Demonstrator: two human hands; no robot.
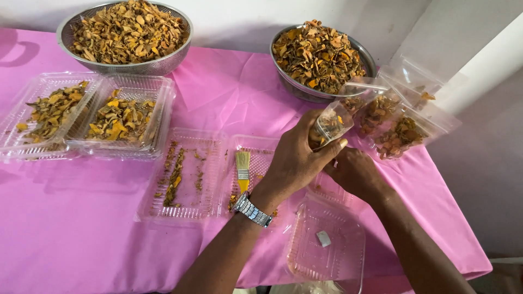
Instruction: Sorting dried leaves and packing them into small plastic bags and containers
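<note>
Clear tray (327,256) nearest, left hand (297,158) gripping small pouch (331,124), right hand (354,171) curled beneath

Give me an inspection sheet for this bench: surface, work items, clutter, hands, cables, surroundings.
Surface: pink tablecloth, creased.
Work items: small clear pouch of dried orange-brown pieces, held in left hand; filled pouches lie beside it.
Clutter: two metal bowls heaped with dried pieces; two filled clear trays; open tray with scraps; brush; empty tray.
Hands: left grips pouch, wristwatch on; right hand below it, fingers hidden.
Cables: nothing seen.
Surroundings: white wall.
</note>
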